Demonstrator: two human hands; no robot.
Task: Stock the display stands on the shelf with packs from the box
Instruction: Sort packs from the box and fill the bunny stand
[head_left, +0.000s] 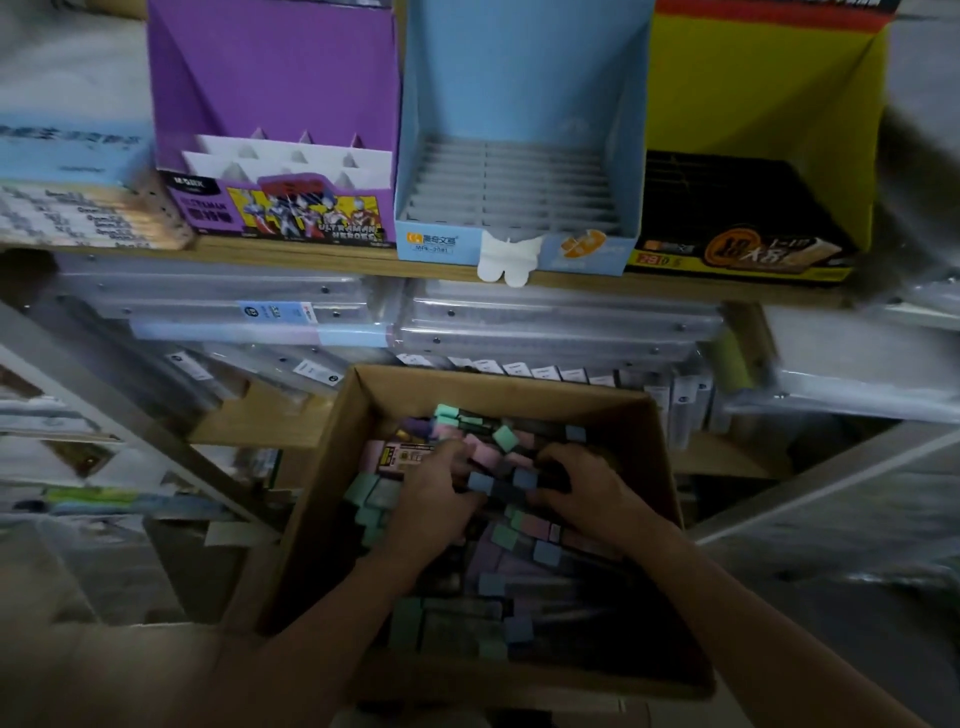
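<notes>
A brown cardboard box (358, 415) sits below the shelf, full of several small pastel packs (519, 530) in green, pink, blue and purple. Both my hands are inside it. My left hand (431, 499) lies on the pile with fingers curled among the packs. My right hand (582, 493) curls over packs beside it. Whether either hand truly grips a pack is hidden by the fingers. Up on the wooden shelf (363, 262) stand three display stands: a purple one (270, 78), a light blue one (519, 67) with slotted rows, and a yellow and black one (753, 93).
Clear plastic cases (234, 306) are stacked under the shelf, behind the box. A lower wooden shelf (260, 415) holds more wrapped stock. Stacked packets (78, 213) lie left of the purple stand. Metal rack bars (831, 473) run at the right.
</notes>
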